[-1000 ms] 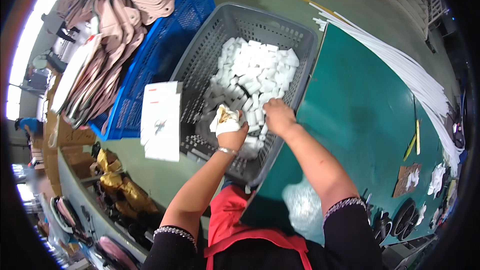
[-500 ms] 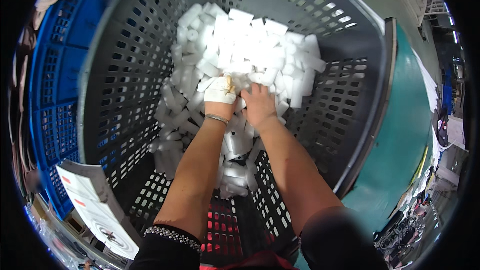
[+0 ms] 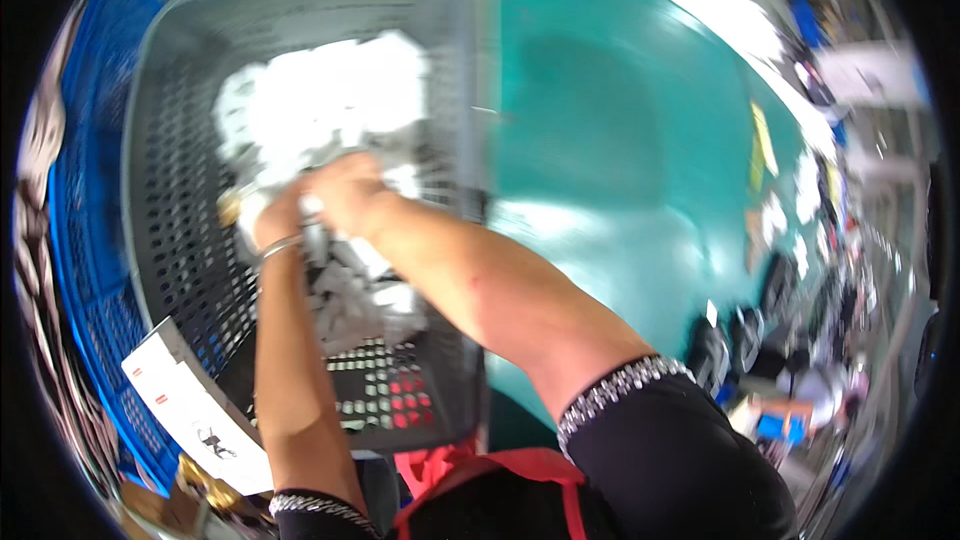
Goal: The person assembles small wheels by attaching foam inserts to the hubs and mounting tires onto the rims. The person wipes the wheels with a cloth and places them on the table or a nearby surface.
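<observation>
A heap of short white cylindrical pieces (image 3: 320, 90) fills much of a grey slotted plastic crate (image 3: 165, 155). Both my hands are down in the crate, close together over the near side of the heap. My left hand (image 3: 268, 218) wears a white covering with a yellowish patch, and a bracelet circles its wrist. Bare and just to its right, my right hand (image 3: 345, 190) lies against the pieces. A small white bit shows between the two hands. Motion blur smears the fingers of both, so their grip is unclear.
To the right of the crate spreads a green surface (image 3: 590, 150) with a glossy shine. Blue plastic crates (image 3: 85, 230) stand along the left. A white printed carton (image 3: 200, 415) is at the lower left, and dark shoes (image 3: 745, 335) lie at the lower right.
My view has swung right, so the crate and hands now sit further left and more of the green surface shows. Both hands remain together among the white pieces.
</observation>
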A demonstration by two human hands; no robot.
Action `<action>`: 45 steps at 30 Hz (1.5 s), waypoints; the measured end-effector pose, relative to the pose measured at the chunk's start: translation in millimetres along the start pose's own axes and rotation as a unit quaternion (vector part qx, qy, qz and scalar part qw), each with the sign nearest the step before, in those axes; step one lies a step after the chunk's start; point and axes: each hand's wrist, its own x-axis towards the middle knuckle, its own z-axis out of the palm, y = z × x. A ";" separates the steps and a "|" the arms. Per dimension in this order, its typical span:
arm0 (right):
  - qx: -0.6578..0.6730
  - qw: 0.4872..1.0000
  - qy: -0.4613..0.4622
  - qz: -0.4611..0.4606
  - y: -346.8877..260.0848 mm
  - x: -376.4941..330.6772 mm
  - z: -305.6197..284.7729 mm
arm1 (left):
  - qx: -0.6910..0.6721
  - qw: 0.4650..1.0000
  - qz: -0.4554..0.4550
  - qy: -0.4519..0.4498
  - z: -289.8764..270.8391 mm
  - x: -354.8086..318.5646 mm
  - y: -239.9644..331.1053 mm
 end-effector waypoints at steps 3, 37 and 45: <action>-0.149 0.979 0.107 -0.090 -116.2 -133.4 -66.4 | -0.553 0.828 0.059 -0.074 -38.9 -94.3 13.1; 0.452 0.891 0.042 -0.014 130.5 -914.5 -180.3 | 0.062 0.662 0.526 -0.530 265.4 -771.3 145.2; 0.288 0.938 0.193 0.021 231.4 -1006.8 -344.0 | -0.185 0.765 0.395 -0.473 400.8 -816.5 233.9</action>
